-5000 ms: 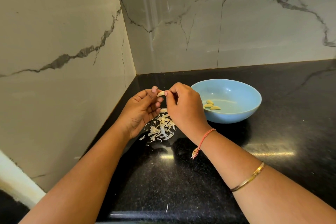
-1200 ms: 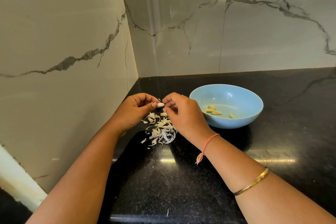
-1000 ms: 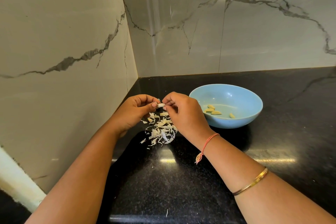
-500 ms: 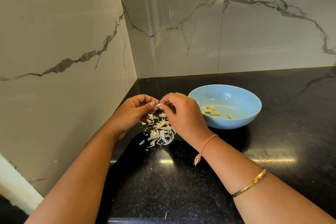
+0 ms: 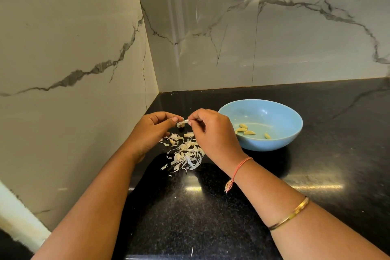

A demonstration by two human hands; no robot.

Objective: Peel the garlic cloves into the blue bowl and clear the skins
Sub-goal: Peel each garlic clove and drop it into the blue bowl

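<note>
Black desk (image 5: 316, 186) in a marble-walled corner, work done near the left wall. Bowl (image 5: 274, 143) is set upright on the desk, just right of the hands, not touched. Left hand (image 5: 152, 131) and right hand (image 5: 213, 133) are held together above the desk, both curled in fingertip pinches on one clove. Skins (image 5: 185, 156) are heaped loose on the desk directly under the hands, with a few stray bits lying nearer the front edge. Four peeled cloves (image 5: 244, 130) are seen in the bowl bottom. Clove (image 5: 183, 123) is held in the air between the two pinches, pale skin partly lifted at the right-hand side, brownish root end facing down. Step judged: peeling, mid-task; skins not yet cleared. Next move calls for the remaining skin to be stripped and dropped on the heap, then the bare clove carried right and dropped in the bowl.
</note>
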